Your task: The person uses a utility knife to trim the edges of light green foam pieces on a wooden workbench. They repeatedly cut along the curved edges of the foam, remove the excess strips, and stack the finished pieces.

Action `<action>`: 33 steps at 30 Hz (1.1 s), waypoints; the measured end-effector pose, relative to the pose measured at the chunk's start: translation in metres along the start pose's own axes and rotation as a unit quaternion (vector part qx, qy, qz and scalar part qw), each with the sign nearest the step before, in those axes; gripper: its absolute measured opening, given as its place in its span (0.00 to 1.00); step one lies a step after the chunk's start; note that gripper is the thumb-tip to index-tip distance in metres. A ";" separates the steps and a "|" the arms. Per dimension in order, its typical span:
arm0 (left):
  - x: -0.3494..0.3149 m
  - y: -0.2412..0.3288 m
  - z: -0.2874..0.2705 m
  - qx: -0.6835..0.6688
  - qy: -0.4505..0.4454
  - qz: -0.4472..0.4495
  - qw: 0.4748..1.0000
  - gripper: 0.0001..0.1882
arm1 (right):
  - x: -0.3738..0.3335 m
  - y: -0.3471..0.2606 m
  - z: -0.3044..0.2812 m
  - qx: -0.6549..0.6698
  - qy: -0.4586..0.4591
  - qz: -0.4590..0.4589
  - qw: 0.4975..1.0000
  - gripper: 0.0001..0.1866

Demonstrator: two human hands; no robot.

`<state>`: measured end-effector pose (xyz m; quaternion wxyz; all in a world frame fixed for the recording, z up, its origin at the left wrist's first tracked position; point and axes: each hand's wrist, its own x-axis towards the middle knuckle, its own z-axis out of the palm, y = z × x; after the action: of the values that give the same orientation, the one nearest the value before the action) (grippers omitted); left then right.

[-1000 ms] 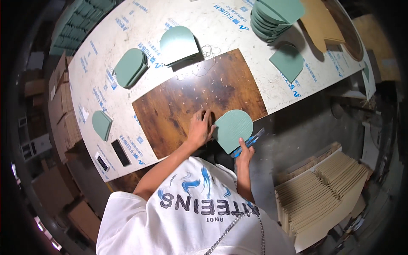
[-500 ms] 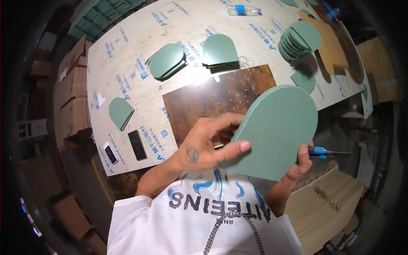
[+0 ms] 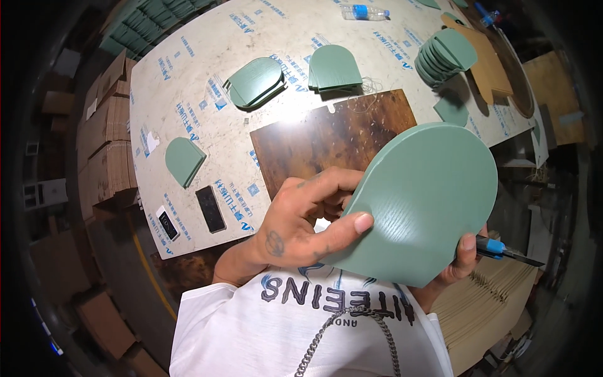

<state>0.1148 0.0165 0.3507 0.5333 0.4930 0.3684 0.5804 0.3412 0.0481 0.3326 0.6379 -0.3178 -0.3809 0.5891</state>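
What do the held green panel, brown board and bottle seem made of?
Green panel: probably painted wood or fibreboard, satin; fine grain lines show in the glare. Brown board: wood or woodgrain laminate, dark mottled pattern, finish unclear. Bottle: likely clear plastic, looks transparent.

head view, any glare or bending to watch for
Head view: bright glare on the white table beside the brown board, softer sheen on the held green panel; head view again: table edges curved, picture corners black.
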 end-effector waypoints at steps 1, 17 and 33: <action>0.000 0.000 -0.002 0.004 0.001 0.000 1.000 0.19 | -0.001 -0.001 -0.003 -0.013 -0.018 0.013 1.000 0.29; 0.086 -0.074 -0.030 0.087 0.184 -0.168 0.965 0.23 | 0.101 0.062 -0.059 -0.123 -0.023 0.140 0.982 0.14; 0.177 -0.362 -0.042 0.540 0.182 -0.105 0.815 0.21 | 0.385 0.342 -0.046 -0.503 -0.210 0.153 0.825 0.23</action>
<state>0.1770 0.2519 0.0269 0.1622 0.5454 0.7628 0.3072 0.2123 0.4678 0.0603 0.1961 -0.5177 -0.6951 0.4587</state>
